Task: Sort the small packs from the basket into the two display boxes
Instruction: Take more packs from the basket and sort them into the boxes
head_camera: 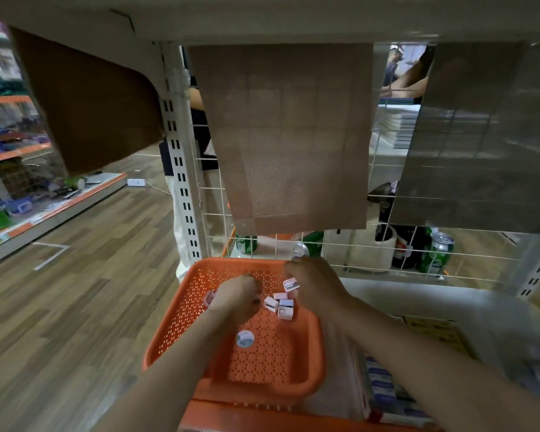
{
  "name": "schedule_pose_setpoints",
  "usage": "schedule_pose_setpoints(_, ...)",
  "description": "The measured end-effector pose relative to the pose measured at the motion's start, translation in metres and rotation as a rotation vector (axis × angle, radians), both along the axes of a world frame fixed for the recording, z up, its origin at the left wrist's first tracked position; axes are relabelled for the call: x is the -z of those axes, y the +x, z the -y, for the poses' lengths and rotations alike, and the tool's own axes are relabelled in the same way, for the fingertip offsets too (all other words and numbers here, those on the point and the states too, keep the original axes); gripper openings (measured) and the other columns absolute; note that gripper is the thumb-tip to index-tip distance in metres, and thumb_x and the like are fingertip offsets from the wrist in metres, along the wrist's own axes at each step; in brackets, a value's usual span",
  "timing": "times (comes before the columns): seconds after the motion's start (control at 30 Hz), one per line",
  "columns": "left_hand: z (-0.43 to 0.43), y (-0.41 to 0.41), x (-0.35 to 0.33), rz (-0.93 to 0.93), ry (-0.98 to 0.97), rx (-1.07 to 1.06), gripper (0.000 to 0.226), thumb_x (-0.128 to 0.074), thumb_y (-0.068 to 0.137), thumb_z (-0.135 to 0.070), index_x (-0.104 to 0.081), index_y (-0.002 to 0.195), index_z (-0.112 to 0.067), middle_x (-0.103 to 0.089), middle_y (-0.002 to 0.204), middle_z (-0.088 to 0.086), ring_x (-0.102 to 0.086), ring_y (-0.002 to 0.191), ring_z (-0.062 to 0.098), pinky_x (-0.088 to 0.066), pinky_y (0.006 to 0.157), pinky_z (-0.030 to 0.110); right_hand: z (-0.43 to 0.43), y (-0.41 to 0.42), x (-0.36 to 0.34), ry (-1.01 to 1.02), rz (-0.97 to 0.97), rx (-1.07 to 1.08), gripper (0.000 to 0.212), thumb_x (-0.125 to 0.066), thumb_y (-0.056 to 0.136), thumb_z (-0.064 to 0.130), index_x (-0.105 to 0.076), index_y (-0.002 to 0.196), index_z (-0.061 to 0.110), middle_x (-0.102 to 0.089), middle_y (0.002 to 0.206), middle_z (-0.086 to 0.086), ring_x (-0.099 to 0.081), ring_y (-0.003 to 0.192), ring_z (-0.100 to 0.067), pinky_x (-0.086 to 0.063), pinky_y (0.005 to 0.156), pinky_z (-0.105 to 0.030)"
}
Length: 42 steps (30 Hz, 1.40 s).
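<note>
Reaching into the orange basket (181,322), both hands are working among the small packs (281,305). Left hand (237,294) is curling its fingers downward; right hand (312,285) is touching a tilted pack (290,283). Cannot tell whether either is gripping anything.

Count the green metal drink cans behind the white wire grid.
3. Left green can, top hidden by the tan mesh sheet; centre green can, beyond the right hand; right green can, upright. Others may hide behind the sheet.
</note>
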State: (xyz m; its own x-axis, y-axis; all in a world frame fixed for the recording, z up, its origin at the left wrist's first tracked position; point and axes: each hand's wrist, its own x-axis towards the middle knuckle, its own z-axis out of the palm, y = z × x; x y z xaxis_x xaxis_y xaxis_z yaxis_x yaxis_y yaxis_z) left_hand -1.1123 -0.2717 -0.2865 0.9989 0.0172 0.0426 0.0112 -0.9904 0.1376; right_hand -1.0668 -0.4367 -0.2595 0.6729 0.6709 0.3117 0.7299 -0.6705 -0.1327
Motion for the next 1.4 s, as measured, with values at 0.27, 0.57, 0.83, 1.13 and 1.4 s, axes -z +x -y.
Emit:
schedule_pose_setpoints(0.27, 0.05, -0.029, -0.044, 0.195, 0.059, 0.119, 0.013, -0.052, 0.089, -0.02, -0.062, 0.095, -0.017, -0.062, 0.105, -0.001, -0.061, 0.092, 0.018, -0.05, 0.076, 0.026, 0.064, -0.027, -0.03, 0.046, -0.002, 0.055, 0.02, -0.062, 0.081, 0.005, -0.064, 0.099, 0.016, -0.063, 0.105, 0.0, -0.056, 0.099, -0.018, -0.028, 0.075, -0.025)
schedule_pose_setpoints(0.57, 0.159, -0.024, -0.065, 0.316, 0.108, 0.327, 0.013, -0.045, 0.09, -0.025, -0.048, 0.078, -0.018, -0.062, 0.095, 0.004, -0.06, 0.087, 0.024, -0.036, 0.063, 0.028, 0.198, -0.038, -0.043, 0.068, -0.044, 0.282, 0.011, -0.064, 0.076, 0.006, -0.062, 0.085, 0.014, -0.061, 0.089, -0.003, -0.056, 0.084, -0.022, -0.041, 0.067, -0.03)
schedule_pose_setpoints(0.83, 0.248, -0.014, -0.06, 0.236, 0.086, 0.444, 0.025, -0.045, 0.095, -0.023, -0.056, 0.115, -0.013, -0.058, 0.115, 0.004, -0.059, 0.103, 0.023, -0.047, 0.08, 0.029, 0.327, -0.054, -0.039, 0.001, -0.065, 0.53, 0.022, -0.058, 0.075, 0.002, -0.051, 0.081, 0.022, -0.054, 0.086, 0.002, -0.057, 0.091, -0.022, -0.03, 0.066, -0.025)
schedule_pose_setpoints(1.13, 0.293, -0.009, -0.056, 0.208, 0.033, 0.527, 0.024, -0.052, 0.092, -0.021, -0.055, 0.114, -0.013, -0.057, 0.119, 0.005, -0.055, 0.108, 0.023, -0.044, 0.087, 0.032, 0.378, -0.058, -0.026, -0.047, -0.094, 0.66, 0.029, -0.058, 0.078, 0.005, -0.045, 0.073, 0.03, -0.04, 0.073, 0.013, -0.056, 0.083, -0.018, -0.027, 0.055, -0.015)
schedule_pose_setpoints(1.4, 0.289, -0.01, -0.055, 0.177, -0.026, 0.538, 0.028, -0.054, 0.09, -0.02, -0.054, 0.118, -0.016, -0.054, 0.122, 0.002, -0.055, 0.108, 0.02, -0.045, 0.087, 0.03, 0.368, -0.051, -0.017, -0.108, -0.163, 0.672, 0.04, -0.066, 0.083, 0.019, -0.055, 0.121, 0.024, -0.053, 0.126, 0.001, -0.05, 0.116, -0.02, -0.04, 0.089, -0.027)
